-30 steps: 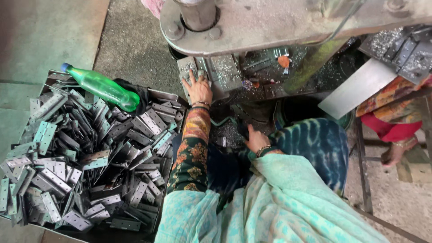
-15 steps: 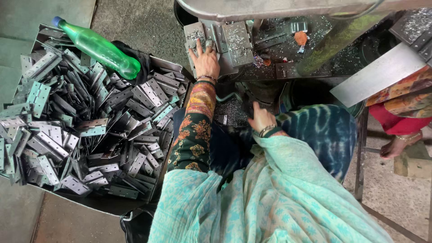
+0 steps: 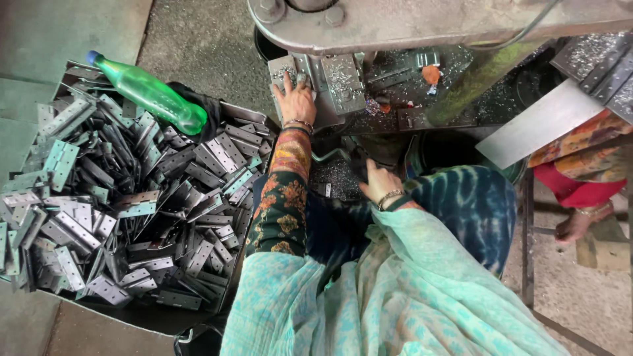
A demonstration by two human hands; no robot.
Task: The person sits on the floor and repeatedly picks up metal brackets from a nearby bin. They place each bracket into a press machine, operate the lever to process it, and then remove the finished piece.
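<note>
My left hand [image 3: 295, 100] reaches forward and lies flat on a grey metal hinge plate [image 3: 285, 68] on the press machine's bed, beside a second plate [image 3: 342, 83]. My right hand [image 3: 378, 182] rests lower, over a dark patch of metal shavings [image 3: 334, 175] near my lap; its fingers are curled and whether it holds anything is hidden. Both wrists wear bangles. A patterned sleeve covers my left arm and a pale green shawl my shoulders.
A low tray [image 3: 241, 113] at my left is heaped with several grey metal hinges [image 3: 125, 204]. A green plastic bottle [image 3: 150, 94] lies on its far edge. The machine's grey body [image 3: 422, 23] overhangs ahead. Another person's foot [image 3: 580, 221] and bright clothing show at right.
The view has shifted slightly. My left hand stays on the plate at the machine bed, and my right hand stays low near the shavings.
</note>
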